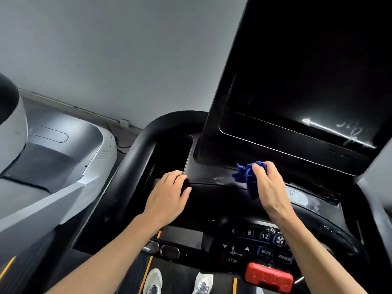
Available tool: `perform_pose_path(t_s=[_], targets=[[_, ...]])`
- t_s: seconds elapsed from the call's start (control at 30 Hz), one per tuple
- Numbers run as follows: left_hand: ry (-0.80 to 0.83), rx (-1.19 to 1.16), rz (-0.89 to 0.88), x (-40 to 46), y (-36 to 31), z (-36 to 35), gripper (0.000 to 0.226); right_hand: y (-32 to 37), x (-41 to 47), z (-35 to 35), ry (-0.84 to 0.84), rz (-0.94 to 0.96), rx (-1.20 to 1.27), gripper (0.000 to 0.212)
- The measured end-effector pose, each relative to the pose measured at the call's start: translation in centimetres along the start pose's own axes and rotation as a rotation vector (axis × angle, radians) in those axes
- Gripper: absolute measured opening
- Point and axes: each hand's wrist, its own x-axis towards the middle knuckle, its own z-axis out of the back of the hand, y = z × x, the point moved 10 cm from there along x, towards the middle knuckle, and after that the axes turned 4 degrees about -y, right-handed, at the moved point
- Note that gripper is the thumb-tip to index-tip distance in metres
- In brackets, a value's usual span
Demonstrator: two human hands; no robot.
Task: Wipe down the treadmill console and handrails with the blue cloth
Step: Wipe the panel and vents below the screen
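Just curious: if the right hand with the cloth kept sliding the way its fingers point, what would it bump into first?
Probably the lower edge of the dark screen panel, just beyond the right hand and blue cloth; depth is hard to judge.

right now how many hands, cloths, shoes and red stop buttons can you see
hands: 2, left hand and right hand
blue cloth: 1
shoes: 2, and
red stop button: 1
total: 6

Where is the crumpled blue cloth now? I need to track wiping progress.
Head view, right of centre: the crumpled blue cloth is gripped by the right hand on the console ledge beneath the black screen.
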Motion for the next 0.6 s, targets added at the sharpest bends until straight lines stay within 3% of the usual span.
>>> perform_pose_path(t_s=[0.07, 0.13, 0.23, 0.3, 0.37, 0.43, 0.5, 0.6], targets=[[-0.02, -0.031, 0.009, 0.4, -0.5, -0.2, 0.052, 0.0, 0.7, -0.6, 0.015, -0.056, 0.009, 0.033], [-0.041, -0.06, 0.026, 0.9, -0.8, -0.4, 0.052, 0.9, 1.6, -1.1, 0.019, 0.021, -0.105, 0.032], [-0.093, -0.08, 0.051, 1.6, -1.0, -0.8, 0.05, 2.7, 3.0, -2.9, 0.078, 0.235, -0.235, 0.031], [-0.117, -0.071, 0.069, 2.0, -1.1, -1.3, 0.048, 3.7, 3.9, -4.9, 0.168, 0.416, -0.284, 0.042], [-0.131, -0.053, 0.082, 2.3, -1.1, -1.9, 0.049, 3.7, 4.1, -7.7, 0.324, 0.648, -0.446, 0.051], [-0.146, -0.024, 0.095, 2.6, -1.3, -2.4, 0.047, 2.3, 3.9, -9.6, 0.427, 0.871, -0.689, 0.044], [-0.17, 0.008, 0.114, 2.7, -1.5, -2.5, 0.046, 1.2, 4.0, -9.5, 0.386, 0.997, -0.876, 0.042], [-0.216, 0.034, 0.144, 3.0, -1.7, -2.7, 0.045, 0.2, 4.2, -8.4, 0.295, 1.032, -0.943, 0.049]])
